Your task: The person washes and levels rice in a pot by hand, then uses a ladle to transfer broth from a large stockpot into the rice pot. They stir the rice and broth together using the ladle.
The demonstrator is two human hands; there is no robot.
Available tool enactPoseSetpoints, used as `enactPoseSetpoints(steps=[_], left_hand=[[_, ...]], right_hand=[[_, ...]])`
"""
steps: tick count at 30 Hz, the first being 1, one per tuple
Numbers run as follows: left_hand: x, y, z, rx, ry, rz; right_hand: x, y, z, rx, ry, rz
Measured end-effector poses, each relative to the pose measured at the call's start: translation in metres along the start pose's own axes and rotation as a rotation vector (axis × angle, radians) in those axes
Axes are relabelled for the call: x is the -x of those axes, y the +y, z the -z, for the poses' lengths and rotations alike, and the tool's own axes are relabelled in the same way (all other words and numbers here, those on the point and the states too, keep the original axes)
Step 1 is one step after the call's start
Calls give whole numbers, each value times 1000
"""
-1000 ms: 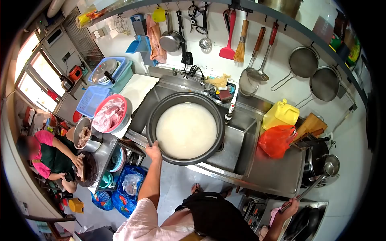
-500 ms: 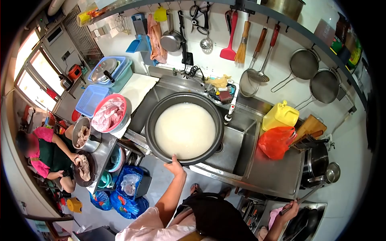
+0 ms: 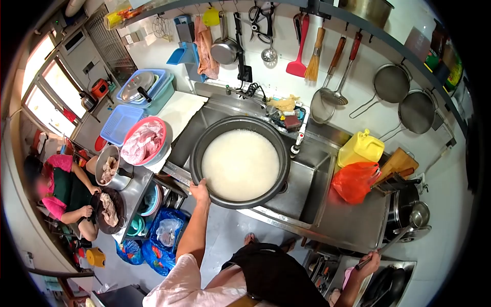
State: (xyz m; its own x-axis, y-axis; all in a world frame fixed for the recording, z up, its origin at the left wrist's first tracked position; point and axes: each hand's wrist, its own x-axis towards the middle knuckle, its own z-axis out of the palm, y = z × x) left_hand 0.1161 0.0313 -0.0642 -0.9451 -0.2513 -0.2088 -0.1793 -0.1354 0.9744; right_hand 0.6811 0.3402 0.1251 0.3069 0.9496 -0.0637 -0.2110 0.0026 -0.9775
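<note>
A co-worker's face was blurred.
The top edge cropped a steel pot, the underside of the basin was hidden and the right hand covered part of the ladle's handle.

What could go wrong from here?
Only the left hand holds the pot; an uneven push could slop its cloudy liquid into the sink. The right hand's ladle is close to the black stockpot; a careless swing might knock it.
</note>
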Motion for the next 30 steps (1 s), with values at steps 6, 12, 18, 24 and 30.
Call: enactPoseSetpoints(steps=[6,12,18,24,30], left_hand=[[34,-1,-10,46,125,-7],[32,-2,-4,38,57,9],[18,8,16,-96,-111,24],[22,14,9,-100,-69,23],[11,3,4,-279,44,-28]], right_hand=[[10,2,0,-60,-45,17],[19,-9,-5,-58,8,-5],[1,9,5,-7,36,-25],[-1,9,-2,-26,-30,-14],[16,-4,-12,-15,6,12]])
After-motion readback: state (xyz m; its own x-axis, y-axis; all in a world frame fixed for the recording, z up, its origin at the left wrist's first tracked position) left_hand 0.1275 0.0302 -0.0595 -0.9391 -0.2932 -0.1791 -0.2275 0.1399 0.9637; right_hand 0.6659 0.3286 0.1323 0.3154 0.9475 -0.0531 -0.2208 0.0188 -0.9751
